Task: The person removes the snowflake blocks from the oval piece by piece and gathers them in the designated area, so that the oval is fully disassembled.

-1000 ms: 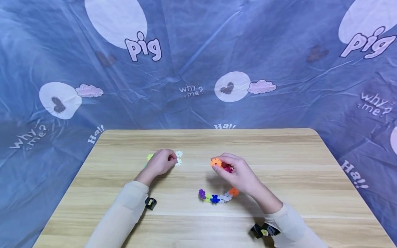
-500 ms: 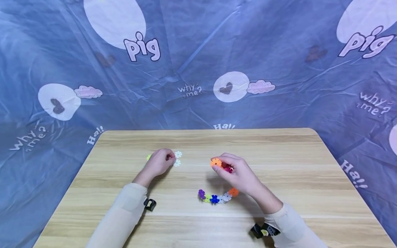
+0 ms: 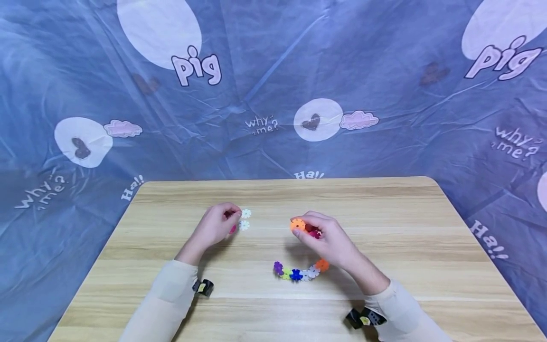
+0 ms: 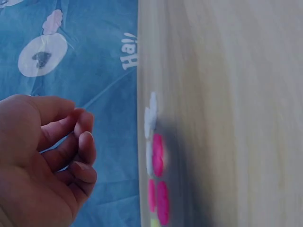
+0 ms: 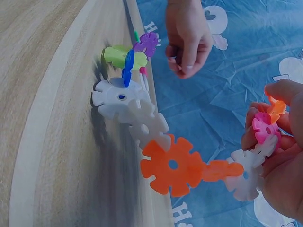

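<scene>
My right hand pinches one end of a chain of flower-shaped interlocking discs. An orange disc shows at its fingertips, and a pink disc lies against its fingers. From there the chain runs through white and orange discs down to a blue disc, a yellow-green disc and a purple disc low over the table. My left hand hovers above loose discs at the left, its fingers loosely curled with nothing visible between them. Beside it lie two white discs and a pink disc.
The wooden table has a back edge against a blue printed cloth. In the left wrist view, several pink discs lie in a row with the white ones. Black wrist cameras hang under both forearms.
My left hand has shifted slightly and turned, uncovering a pink disc while the yellow-green one at its left is now out of sight. The right hand and chain have stayed still.
</scene>
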`<state>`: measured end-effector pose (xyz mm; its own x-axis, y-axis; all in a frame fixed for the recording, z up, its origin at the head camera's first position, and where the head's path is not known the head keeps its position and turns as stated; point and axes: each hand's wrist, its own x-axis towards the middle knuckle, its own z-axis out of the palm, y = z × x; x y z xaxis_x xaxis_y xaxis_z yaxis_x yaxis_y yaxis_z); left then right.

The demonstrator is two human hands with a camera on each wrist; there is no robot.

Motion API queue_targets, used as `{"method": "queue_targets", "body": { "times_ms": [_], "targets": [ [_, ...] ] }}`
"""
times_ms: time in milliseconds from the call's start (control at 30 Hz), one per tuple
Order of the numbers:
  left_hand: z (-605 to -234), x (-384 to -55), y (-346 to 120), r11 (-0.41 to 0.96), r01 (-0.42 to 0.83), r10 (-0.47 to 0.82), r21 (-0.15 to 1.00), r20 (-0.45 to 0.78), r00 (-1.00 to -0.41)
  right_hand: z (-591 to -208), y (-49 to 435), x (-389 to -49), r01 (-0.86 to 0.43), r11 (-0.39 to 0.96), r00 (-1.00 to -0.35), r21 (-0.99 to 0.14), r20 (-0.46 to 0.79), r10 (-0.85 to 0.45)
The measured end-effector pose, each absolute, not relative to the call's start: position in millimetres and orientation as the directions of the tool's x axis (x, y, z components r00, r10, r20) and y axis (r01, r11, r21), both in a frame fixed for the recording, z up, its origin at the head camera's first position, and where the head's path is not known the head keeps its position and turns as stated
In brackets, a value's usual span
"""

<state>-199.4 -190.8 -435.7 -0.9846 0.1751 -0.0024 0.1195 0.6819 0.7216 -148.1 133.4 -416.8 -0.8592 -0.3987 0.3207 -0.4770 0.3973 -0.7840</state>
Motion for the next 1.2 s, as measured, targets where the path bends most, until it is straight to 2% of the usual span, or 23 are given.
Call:
{"method": "queue_targets", "body": {
  "times_ms": [100,367,1200],
  "targets": [
    [-432.0,-195.2,-187.2,0.636,0.147,0.198,0.757,0.024,-0.980,-416.8,133.0,-147.9,-0.477,0.396,-0.858,-0.785,0.320,-0.401],
    [-424.1,-189.3,-176.0,0.632,0.292,0.241,0.718,0.177,-0.954,-417.3,132.1,-147.7,-0.459,0.411,-0.870,-0.788,0.303,-0.389],
    [-416.8,-181.7,-161.0,0.563,0.391,0.327,0.728,0.238,-0.914,-416.3,130.9,-147.6,-0.441,0.420,-0.882,-0.793,0.298,-0.364]
  ]
}}
